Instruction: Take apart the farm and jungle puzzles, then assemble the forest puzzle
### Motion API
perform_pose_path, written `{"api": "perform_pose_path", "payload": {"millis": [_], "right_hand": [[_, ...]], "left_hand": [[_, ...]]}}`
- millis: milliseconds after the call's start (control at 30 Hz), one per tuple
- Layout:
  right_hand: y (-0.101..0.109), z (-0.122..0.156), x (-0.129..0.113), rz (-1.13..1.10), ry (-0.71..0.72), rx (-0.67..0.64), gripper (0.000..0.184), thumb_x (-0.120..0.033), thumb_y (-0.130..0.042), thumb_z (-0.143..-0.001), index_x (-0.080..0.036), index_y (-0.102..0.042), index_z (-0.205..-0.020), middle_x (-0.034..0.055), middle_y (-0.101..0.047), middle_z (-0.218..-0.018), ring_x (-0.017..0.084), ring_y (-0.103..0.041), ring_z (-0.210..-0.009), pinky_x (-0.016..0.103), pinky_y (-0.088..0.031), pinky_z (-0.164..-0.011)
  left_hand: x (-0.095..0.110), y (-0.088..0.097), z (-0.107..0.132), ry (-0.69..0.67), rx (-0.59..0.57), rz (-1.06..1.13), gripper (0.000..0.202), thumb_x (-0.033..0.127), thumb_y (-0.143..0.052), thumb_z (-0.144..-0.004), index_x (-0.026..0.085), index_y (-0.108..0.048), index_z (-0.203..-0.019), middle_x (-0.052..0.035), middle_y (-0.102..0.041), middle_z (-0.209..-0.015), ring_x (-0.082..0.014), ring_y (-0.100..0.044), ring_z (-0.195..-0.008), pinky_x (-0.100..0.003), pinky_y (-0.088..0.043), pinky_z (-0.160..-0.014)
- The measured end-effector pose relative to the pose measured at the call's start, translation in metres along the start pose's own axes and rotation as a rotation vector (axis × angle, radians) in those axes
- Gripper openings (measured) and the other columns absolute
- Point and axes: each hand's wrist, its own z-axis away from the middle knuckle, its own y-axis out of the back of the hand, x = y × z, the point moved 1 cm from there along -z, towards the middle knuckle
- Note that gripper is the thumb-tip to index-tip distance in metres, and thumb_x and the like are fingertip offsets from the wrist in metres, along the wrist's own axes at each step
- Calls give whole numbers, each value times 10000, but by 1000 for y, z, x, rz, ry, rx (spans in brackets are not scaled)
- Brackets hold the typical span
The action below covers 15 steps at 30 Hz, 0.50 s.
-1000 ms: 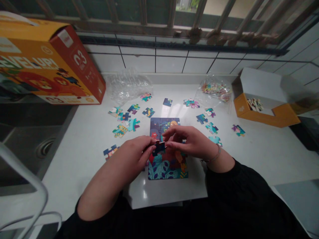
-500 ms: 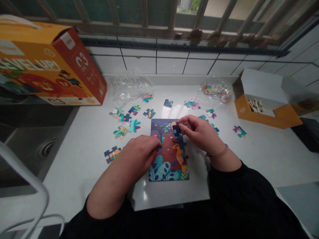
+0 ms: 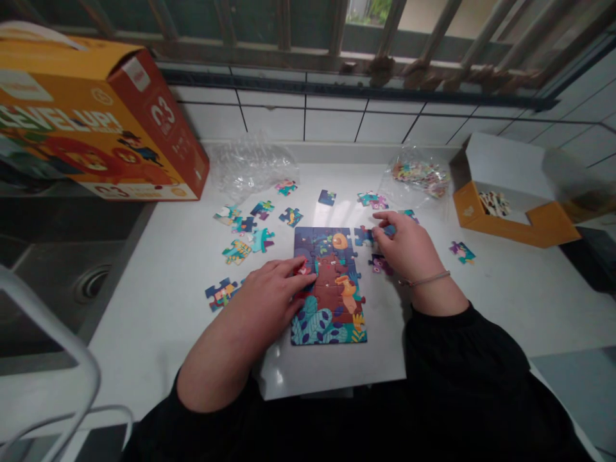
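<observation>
A partly joined jigsaw puzzle [image 3: 332, 285] showing a brown bear and a yellow animal lies in front of me. My left hand [image 3: 274, 292] rests on its left side, fingers stretched out flat over the pieces. Just off the puzzle's upper right edge lies a dark blue puzzle piece [image 3: 363, 237]. Over the loose pieces there hovers or rests my right hand [image 3: 407, 247], index finger extended and thumb apart from it. Something blue shows between its fingers, partly hidden. A purple piece [image 3: 380, 264] lies below the right thumb.
Several loose pieces [image 3: 262, 240] are scattered left of the puzzle, and a single piece [image 3: 462, 252] lies far right. Clear plastic bags [image 3: 255, 163] sit by the wall. An orange box [image 3: 520, 221] stands open at right, a large box [image 3: 158, 128] by the sink [image 3: 43, 282].
My right hand has moved right, off the puzzle; the dark blue piece it held over the upper right now lies beside the puzzle. My left fingers have spread and flattened on the left side.
</observation>
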Motion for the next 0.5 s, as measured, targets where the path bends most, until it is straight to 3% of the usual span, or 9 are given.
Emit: {"api": "perform_pose_path", "payload": {"millis": [133,200,300,400,500], "right_hand": [[6,0,-4,11,19,67,347,-294,-669,-983,-155,-811,-1267,163,-800,-1109,310,-717,-956,470,-559,-926],[9,1,-10,-41,62,37,261,-296,-663,-1001,-177,-821,-1171,127,-793,-1028,276,-702,-884,436,-546,-881],[8,5,-21,-146,200,-87,185,-313,-658,-1034,-209,-809,-1065,82,-771,-960,228,-669,-806,377,-511,-791],[4,10,-32,-191,345,-225,195,-341,-653,-1073,-225,-787,-992,58,-741,-913,203,-641,-774,353,-482,-749],[3,13,-41,-226,472,-308,212,-354,-672,-1095,-235,-782,-959,60,-740,-924,210,-653,-820,367,-504,-794]], "left_hand": [[-22,7,6,68,60,-22,529,155,-610,-1051,269,-699,-1560,-146,-667,-1616,-358,-637,-1456,-559,-510,-1239],[-37,15,15,162,94,-41,515,294,-718,-1038,230,-693,-1549,-178,-695,-1541,-385,-651,-1405,-578,-517,-1216],[-53,26,30,247,86,-48,606,435,-939,-870,266,-759,-1424,-151,-725,-1430,-389,-673,-1325,-560,-539,-1178],[-52,29,37,310,91,-97,676,458,-1060,-704,313,-803,-1312,-154,-676,-1487,-441,-654,-1342,-602,-544,-1160],[-35,26,35,316,57,-138,695,434,-1118,-597,322,-819,-1215,-174,-531,-1689,-544,-547,-1485,-688,-526,-1161]]}}
